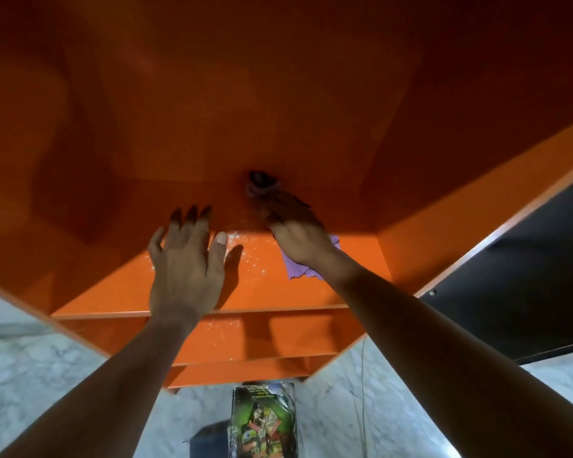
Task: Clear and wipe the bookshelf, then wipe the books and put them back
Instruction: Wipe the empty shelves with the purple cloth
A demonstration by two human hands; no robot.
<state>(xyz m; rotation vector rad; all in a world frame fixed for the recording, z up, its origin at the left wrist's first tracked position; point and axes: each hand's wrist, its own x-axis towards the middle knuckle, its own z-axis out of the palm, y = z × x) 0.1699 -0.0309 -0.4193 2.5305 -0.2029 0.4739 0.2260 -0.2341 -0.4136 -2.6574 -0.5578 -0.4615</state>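
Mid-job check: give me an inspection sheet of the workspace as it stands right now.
Surface: orange shelf board bare of books, with pale specks near its middle.
Job's things: purple cloth under the right hand; books stacked on the floor below the bookshelf.
Clutter: nothing seen on the shelves in view.
Hands: left hand open, fingers spread, over the shelf; right hand pressing the cloth toward the shaded back of the compartment.
Cables: thin wire running down across the floor at right.
Surroundings: pale marbled floor; dark panel to the right of the bookshelf.
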